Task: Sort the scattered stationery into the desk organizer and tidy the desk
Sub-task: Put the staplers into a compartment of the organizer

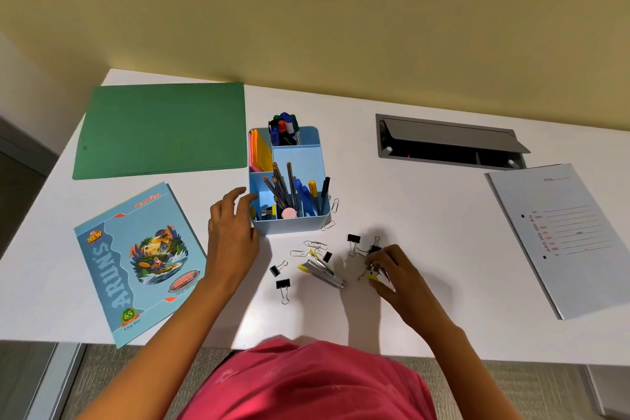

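Partly hidden, binder clips [374, 272] sit under the right hand [392, 274].

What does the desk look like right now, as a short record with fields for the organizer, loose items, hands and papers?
organizer: light blue plastic desk organizer, holding pens, pencils, markers and sticky notes
loose items: silver stapler, black binder clips, wire paper clips, all on the white desk
left hand: open, beside the organizer
right hand: fingers gathering small clips
papers: green folder, blue notebook, grey file
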### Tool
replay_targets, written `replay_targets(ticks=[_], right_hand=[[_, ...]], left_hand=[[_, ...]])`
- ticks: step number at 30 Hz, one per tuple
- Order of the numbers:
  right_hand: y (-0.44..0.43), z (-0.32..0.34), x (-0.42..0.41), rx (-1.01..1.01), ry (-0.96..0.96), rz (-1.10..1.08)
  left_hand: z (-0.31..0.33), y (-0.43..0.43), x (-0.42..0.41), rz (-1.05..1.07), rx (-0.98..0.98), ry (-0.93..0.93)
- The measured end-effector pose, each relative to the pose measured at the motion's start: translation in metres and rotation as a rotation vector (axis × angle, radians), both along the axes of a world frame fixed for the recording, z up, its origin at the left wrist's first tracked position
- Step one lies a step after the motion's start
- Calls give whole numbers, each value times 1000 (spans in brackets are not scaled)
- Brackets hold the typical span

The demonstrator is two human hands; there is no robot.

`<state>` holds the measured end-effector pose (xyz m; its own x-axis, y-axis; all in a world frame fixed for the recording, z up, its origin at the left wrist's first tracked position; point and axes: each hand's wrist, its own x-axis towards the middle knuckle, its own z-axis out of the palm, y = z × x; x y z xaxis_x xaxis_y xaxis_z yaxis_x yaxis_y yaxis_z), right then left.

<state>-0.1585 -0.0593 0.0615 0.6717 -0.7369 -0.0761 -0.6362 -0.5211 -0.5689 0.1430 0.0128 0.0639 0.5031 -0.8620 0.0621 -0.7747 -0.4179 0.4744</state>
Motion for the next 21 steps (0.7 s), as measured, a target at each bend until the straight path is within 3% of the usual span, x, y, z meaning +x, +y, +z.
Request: replay_targets(ticks=[10, 16, 19, 21], right_hand=[[7, 59, 51, -74, -321, -160], [11, 94, 130, -251, -526, -134], [11, 104, 169, -180, -635, -44], [10, 108, 193, -176, -610, 7]], left_hand=[[6, 4, 0, 95, -152, 108], [6, 5, 8, 276, -271, 418], [16, 5, 9, 362, -298, 544], [25, 4, 8, 392, -333, 592]])
